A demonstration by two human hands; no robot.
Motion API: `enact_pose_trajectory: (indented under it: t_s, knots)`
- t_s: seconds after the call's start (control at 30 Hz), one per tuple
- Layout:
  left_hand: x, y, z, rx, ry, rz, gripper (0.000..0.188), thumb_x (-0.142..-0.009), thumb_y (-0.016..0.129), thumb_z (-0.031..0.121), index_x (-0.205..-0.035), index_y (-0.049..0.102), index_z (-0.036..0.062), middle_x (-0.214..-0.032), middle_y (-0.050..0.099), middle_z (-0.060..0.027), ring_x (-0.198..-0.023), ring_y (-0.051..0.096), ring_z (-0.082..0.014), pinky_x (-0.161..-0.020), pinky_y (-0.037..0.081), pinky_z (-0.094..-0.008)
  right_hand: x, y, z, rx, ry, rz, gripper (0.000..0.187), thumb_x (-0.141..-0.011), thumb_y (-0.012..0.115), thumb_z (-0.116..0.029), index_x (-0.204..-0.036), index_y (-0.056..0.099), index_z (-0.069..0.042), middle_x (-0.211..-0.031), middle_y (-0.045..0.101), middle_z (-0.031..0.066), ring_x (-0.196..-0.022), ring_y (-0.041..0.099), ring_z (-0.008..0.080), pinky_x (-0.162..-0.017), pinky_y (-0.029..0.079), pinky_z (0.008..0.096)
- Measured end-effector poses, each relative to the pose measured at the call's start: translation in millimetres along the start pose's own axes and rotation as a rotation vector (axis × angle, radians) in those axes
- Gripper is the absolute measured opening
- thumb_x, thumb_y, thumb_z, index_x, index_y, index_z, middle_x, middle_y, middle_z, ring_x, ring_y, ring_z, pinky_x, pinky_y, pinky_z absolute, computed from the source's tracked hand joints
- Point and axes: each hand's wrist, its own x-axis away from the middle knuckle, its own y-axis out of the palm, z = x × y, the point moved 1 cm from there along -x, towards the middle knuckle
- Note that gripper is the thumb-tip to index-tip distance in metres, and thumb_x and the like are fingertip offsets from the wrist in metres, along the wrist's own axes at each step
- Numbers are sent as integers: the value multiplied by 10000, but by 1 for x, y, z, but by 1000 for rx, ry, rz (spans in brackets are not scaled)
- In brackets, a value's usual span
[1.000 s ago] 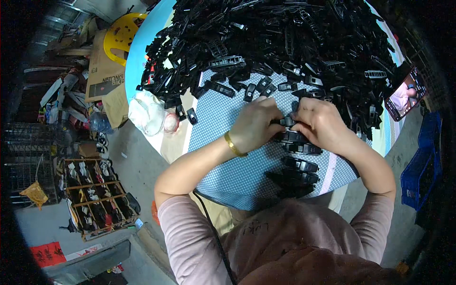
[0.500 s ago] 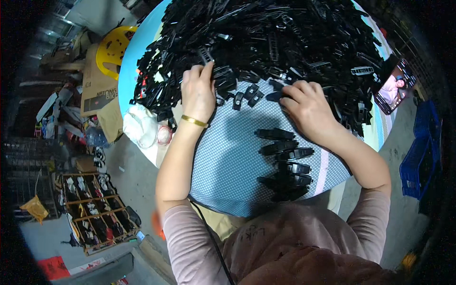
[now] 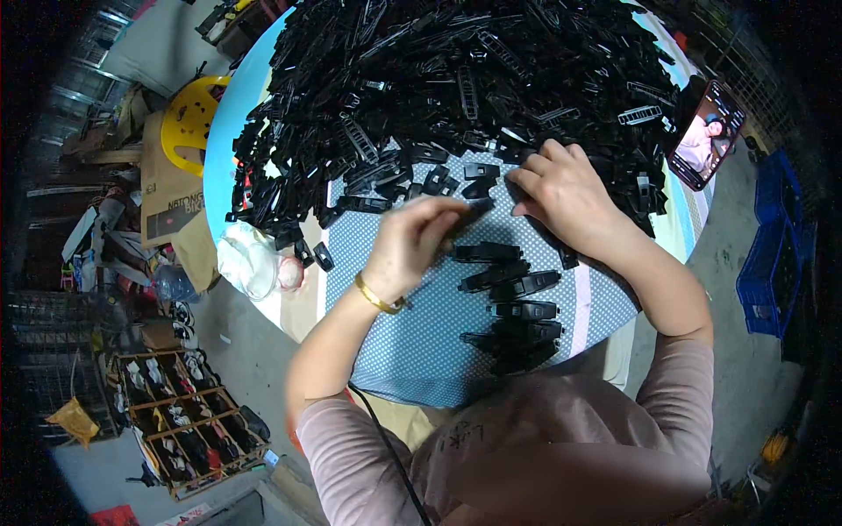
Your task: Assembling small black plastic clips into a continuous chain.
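Slightly blurred, my left hand (image 3: pixel 405 250) is over the patterned cloth, fingers pinched on a small black plastic piece (image 3: pixel 479 207). My right hand (image 3: pixel 566 191) rests at the near edge of a big heap of black plastic parts (image 3: pixel 412 79). Its fingers are curled with the tips turned down, and whatever they hold is hidden. Between my hands and my body, several black clip-like plastic parts (image 3: pixel 524 310) lie in an overlapping row. A few loose black pieces (image 3: pixel 481 170) lie just beyond my left fingertips.
The round table has a blue patterned cloth (image 3: pixel 395 337). At its left edge sits a white plastic bag (image 3: pixel 248 260); at its right stands a phone (image 3: pixel 707 136) with a lit screen. A yellow stool (image 3: pixel 187 123), blue crates (image 3: pixel 761 254) and a shoe rack (image 3: pixel 189 421) stand around it.
My left hand has come back from the heap toward the middle, now with a black piece at its fingertips. My right hand stays near the heap's edge. The whole view has shifted slightly.
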Motion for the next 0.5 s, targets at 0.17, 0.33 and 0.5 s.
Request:
enact_pose_trajectory:
  t_s: [0.17,0.33,0.5]
  knots:
    - [-5,2,0,254,-489,-135,213,-860,649,19,-1071,681,20,-947,660,-95,-803,632,-158,-700,510,-274,-3,0,2,-25,-89,161,248,-736,754,-158,-956,699,-57,-848,634,45,-840,557,233,-758,417,347]
    - [-2,7,-7,-102,60,-30,276,-766,732,52,-1037,684,24,-927,622,-107,-837,615,-220,-709,495,-285,-5,5,-4,-466,-85,286,296,-721,765,-75,-1006,700,-28,-906,665,93,-799,621,255,-717,484,348]
    - [-1,13,-9,-327,145,2,285,-742,713,52,-1024,668,45,-905,625,-132,-880,602,-313,-782,483,-366,-2,13,-21,-691,20,168,305,-712,750,-2,-1012,693,-6,-880,661,117,-804,649,249,-694,518,319]
